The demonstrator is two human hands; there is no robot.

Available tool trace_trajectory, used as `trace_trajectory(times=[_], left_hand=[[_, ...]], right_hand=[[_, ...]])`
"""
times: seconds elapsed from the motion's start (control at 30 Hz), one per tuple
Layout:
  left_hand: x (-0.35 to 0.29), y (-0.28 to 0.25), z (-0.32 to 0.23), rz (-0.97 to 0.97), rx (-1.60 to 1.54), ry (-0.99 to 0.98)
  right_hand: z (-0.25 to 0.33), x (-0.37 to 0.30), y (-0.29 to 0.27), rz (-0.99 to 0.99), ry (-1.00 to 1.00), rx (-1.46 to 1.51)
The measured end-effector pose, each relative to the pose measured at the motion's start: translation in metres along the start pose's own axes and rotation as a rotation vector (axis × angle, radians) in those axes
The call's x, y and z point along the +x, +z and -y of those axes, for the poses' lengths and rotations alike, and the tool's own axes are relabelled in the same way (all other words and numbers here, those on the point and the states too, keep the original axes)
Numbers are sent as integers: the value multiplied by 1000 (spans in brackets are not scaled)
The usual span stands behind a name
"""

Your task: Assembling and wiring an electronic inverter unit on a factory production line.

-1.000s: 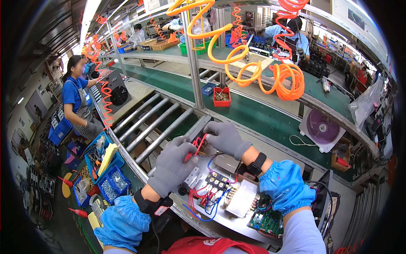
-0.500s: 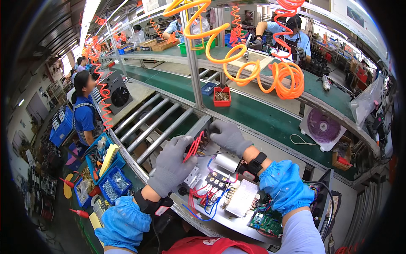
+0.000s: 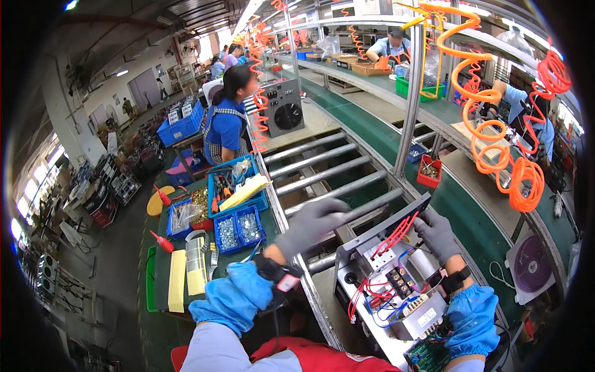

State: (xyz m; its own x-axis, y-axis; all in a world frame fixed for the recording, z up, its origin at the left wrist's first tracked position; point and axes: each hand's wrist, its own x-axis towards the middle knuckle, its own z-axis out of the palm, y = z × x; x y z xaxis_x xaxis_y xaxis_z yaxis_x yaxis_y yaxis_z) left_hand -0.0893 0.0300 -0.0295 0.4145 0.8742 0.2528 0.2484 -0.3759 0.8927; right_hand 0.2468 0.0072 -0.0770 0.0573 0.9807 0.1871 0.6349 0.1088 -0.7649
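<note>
As left hand hangs above rollers; right hand sits by wires; both hands' fingers: grip unclear

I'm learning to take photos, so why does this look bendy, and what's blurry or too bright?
In the head view, the fisheye lens bends straight edges and leaves dark corners; also in the head view, the left hand looks smeared, like motion blur, the right hand looks sharper, and the long ceiling light glares white.
</note>
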Motion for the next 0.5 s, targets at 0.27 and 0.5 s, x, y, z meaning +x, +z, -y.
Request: trace_trajectory(times=[0.27,0.5], left_hand=[[-103,-149,211,-487,112,-631],[-93,-173,274,-357,828,-497]], right_hand=[[13,-1,-13,38,19,-23],[16,-28,-17,11,-121,-377]])
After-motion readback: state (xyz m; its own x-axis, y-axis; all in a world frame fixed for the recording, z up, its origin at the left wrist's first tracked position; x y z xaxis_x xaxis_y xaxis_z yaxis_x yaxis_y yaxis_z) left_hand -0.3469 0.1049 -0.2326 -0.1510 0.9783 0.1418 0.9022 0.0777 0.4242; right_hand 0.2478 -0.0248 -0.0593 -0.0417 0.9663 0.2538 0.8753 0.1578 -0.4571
